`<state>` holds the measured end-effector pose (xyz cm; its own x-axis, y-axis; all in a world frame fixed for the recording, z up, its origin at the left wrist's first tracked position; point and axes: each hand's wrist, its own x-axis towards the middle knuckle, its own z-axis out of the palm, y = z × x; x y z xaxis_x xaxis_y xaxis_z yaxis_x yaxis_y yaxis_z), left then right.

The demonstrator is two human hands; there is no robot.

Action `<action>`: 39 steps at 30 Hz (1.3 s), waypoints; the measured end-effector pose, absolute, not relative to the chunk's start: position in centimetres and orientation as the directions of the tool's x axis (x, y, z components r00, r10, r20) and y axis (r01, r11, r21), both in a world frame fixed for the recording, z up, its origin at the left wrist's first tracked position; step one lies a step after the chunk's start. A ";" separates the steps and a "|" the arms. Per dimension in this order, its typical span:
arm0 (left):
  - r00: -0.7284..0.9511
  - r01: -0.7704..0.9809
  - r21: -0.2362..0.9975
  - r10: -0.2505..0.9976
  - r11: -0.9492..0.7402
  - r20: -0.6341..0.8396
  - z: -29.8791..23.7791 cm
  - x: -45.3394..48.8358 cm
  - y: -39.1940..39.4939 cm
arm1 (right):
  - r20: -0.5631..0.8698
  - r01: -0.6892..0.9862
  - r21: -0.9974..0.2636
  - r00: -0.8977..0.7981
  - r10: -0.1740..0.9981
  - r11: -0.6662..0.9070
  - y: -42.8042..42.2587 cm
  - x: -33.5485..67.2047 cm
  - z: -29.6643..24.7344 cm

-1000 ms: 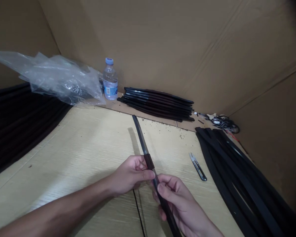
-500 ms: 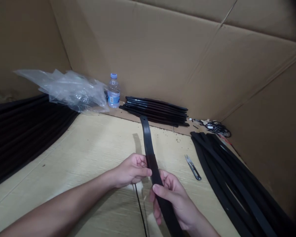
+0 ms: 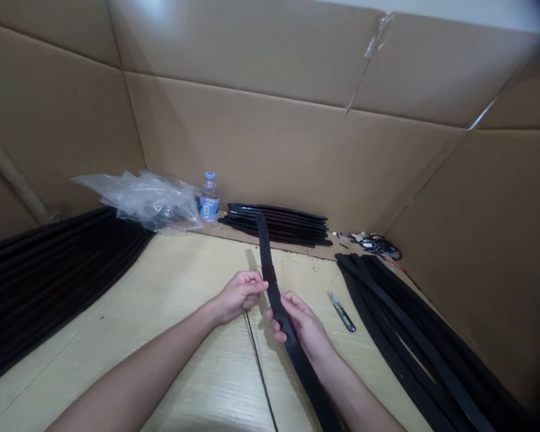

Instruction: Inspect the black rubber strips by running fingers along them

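Observation:
A long black strap (image 3: 266, 252) runs from the bottom of the view up over the pale wooden tabletop (image 3: 171, 312). My left hand (image 3: 239, 293) pinches it from the left, just by a small loop band on it. My right hand (image 3: 299, 324) is wrapped round the strap a little lower down. Both hands are closed on it. A thin black cord (image 3: 256, 354) lies on the table below my hands.
Small thread snips (image 3: 341, 311) lie right of my hands. Black strap piles lie at the right (image 3: 400, 336), left (image 3: 49, 276) and back (image 3: 283, 222). A water bottle (image 3: 209, 197), crumpled clear plastic (image 3: 144, 198) and tangled wires (image 3: 378, 245) sit by the cardboard walls (image 3: 261, 132).
The camera has tilted up and pulled back, showing more of the cardboard walls. The strap has turned from edge-on to flat-on in my hands, which keep hold of it.

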<state>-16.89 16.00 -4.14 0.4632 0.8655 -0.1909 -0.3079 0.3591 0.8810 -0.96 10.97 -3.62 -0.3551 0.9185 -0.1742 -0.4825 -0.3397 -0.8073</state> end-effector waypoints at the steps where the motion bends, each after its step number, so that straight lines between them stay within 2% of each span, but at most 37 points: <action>1: 0.447 -0.306 0.886 0.875 0.348 -0.189 -4.4 -17.0 16.4 | -0.175 -0.479 -0.810 -0.353 0.919 -0.338 11.4 -0.9 -3.7; 8: 0.324 -0.351 0.901 0.936 0.256 -0.139 -5.0 -17.1 19.2 | -0.109 -0.411 -0.875 -0.351 0.930 -0.258 15.3 -1.4 -4.5; 13: 0.304 -0.330 0.920 0.947 0.210 -0.107 -4.9 -16.9 20.1 | -0.074 -0.358 -0.914 -0.316 0.946 -0.191 16.5 -1.3 -4.5; 21: 0.348 -0.280 0.938 0.932 0.204 -0.099 -5.5 -16.7 19.2 | -0.097 -0.334 -0.927 -0.231 0.968 -0.172 15.3 -0.7 -5.5; 31: 0.400 -0.283 0.939 0.914 0.194 -0.068 -5.1 -15.9 17.2 | -0.036 -0.412 -0.895 -0.321 0.947 -0.173 13.5 -0.4 -5.6; 39: 0.439 -0.294 0.930 0.896 0.220 -0.073 -5.2 -15.6 16.2 | -0.077 -0.429 -0.878 -0.313 0.947 -0.214 13.3 -0.5 -5.7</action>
